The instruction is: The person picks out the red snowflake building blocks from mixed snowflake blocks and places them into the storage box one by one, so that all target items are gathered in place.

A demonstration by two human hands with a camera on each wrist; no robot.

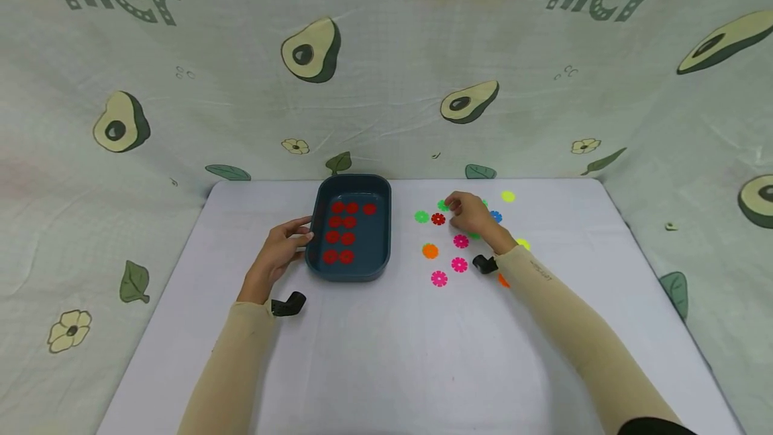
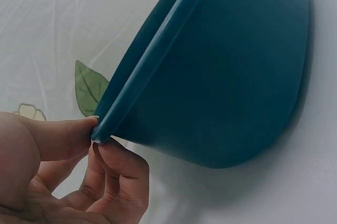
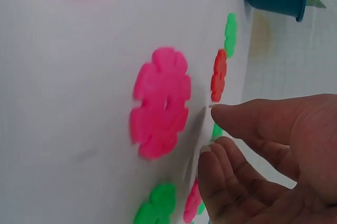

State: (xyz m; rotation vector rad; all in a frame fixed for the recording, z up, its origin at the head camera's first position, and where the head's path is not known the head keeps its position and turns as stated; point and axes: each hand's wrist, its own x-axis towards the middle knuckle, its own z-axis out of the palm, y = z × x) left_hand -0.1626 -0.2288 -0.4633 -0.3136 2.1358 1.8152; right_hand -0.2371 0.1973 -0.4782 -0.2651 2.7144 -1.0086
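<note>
My left hand (image 1: pixel 279 252) pinches the left rim of a dark blue tray (image 1: pixel 371 247). In the left wrist view the thumb lies over the tray's (image 2: pixel 226 71) rim, with curled fingers below it. Several red flower-shaped discs (image 1: pixel 332 237) lie in rows inside the tray. Over the scattered discs at the right is my right hand (image 1: pixel 477 217), its thumb and fingertips apart with nothing between them in the right wrist view. Closest to the thumb tip is a red disc (image 3: pixel 219 77) on the table, with a green disc (image 3: pixel 230 36) beyond it.
Pink (image 1: pixel 439 278), orange (image 1: pixel 430 251), blue (image 1: pixel 496 216) and yellow discs (image 1: pixel 508 197) lie around the right hand on the white table (image 1: pixel 386 354). Behind the table hangs a cloth (image 1: pixel 386 106) printed with avocados. Black wrist mounts (image 1: pixel 288 304) stick out from the sleeves.
</note>
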